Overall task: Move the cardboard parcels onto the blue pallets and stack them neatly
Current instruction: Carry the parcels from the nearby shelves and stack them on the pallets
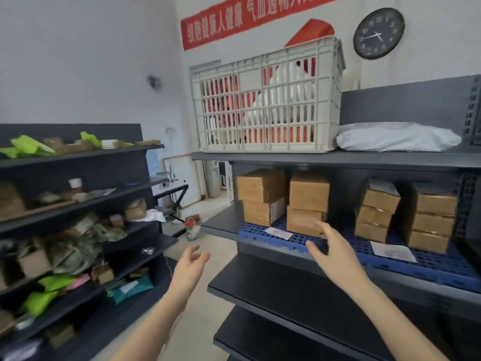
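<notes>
Head view is showing both hands empty, fingers loosely spread: the left hand (191, 259) hanging left of the blue pallets (307, 243), the right hand (329, 250) hovering at their front edge. Behind it, cardboard parcels (308, 194) are sitting on the pallets in four neat stacks, so stacking is looking well advanced; loose boxes (135, 211) well left of the pallets are probably waiting.

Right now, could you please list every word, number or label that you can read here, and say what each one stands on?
"细胞健康人健康 气血通畅": on the red banner on the wall; the rest is cut off by the frame.
"1" to "12": hour numbers on the wall clock.
Too blurred to read: the label on a cardboard parcel.
Too blurred to read: the paper slips lying on the blue pallets.
</notes>
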The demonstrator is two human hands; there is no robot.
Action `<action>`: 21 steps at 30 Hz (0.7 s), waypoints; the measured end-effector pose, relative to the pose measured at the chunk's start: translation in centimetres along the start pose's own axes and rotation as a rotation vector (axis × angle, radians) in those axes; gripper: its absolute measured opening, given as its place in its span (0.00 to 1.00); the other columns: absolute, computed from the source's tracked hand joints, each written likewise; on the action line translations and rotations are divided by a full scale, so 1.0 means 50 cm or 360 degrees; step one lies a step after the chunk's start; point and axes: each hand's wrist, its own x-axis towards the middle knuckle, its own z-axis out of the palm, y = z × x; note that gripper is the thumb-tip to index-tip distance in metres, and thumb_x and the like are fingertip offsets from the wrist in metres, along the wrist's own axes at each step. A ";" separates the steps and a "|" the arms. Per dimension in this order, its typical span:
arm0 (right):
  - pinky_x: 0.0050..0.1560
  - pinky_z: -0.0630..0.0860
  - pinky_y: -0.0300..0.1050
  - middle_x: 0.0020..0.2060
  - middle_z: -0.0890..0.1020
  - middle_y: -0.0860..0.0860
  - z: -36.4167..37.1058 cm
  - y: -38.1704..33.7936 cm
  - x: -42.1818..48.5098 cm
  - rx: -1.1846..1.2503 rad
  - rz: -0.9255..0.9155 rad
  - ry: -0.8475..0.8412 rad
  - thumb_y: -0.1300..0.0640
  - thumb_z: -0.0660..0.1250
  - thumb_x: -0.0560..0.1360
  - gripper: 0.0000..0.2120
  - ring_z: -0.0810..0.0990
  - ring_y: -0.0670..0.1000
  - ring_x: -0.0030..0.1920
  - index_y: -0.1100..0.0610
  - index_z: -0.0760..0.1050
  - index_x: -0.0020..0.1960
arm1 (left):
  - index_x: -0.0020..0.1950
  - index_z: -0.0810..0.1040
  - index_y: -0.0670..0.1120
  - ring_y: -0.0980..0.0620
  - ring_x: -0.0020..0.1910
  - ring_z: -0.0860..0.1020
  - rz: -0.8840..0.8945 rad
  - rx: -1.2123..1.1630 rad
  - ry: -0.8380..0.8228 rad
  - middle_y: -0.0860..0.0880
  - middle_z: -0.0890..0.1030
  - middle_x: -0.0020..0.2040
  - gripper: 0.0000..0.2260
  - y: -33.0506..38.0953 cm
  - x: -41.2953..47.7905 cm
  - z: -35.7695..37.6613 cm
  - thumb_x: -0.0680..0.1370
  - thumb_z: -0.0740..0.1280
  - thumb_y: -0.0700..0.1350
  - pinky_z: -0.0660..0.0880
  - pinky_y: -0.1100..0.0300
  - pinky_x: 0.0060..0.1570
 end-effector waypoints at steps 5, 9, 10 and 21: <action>0.67 0.66 0.45 0.74 0.65 0.48 0.116 -0.045 0.051 0.0103 0.0042 -0.0244 0.49 0.64 0.78 0.31 0.64 0.50 0.73 0.52 0.55 0.77 | 0.68 0.70 0.47 0.48 0.59 0.74 -0.0050 -0.0060 0.0131 0.47 0.77 0.60 0.19 -0.047 0.067 -0.091 0.78 0.65 0.49 0.69 0.53 0.63; 0.68 0.65 0.47 0.75 0.62 0.49 0.179 -0.055 0.115 0.0165 0.0099 -0.0342 0.49 0.64 0.78 0.33 0.63 0.51 0.74 0.51 0.53 0.77 | 0.67 0.70 0.46 0.47 0.58 0.75 -0.0099 -0.0117 0.0131 0.47 0.77 0.57 0.19 -0.068 0.145 -0.093 0.77 0.66 0.48 0.69 0.54 0.61; 0.68 0.66 0.47 0.75 0.62 0.49 0.192 -0.056 0.135 0.0165 0.0102 -0.0351 0.48 0.64 0.78 0.33 0.63 0.52 0.73 0.51 0.52 0.77 | 0.67 0.70 0.46 0.48 0.57 0.74 -0.0094 -0.0117 0.0115 0.47 0.77 0.57 0.19 -0.070 0.168 -0.088 0.78 0.66 0.48 0.68 0.56 0.59; 0.69 0.66 0.49 0.76 0.59 0.54 0.298 -0.011 0.414 0.0151 0.0164 -0.0215 0.42 0.64 0.75 0.41 0.63 0.54 0.74 0.52 0.46 0.79 | 0.70 0.67 0.48 0.51 0.58 0.74 0.0281 -0.0058 -0.0087 0.46 0.74 0.63 0.23 0.026 0.467 0.026 0.77 0.67 0.49 0.68 0.59 0.55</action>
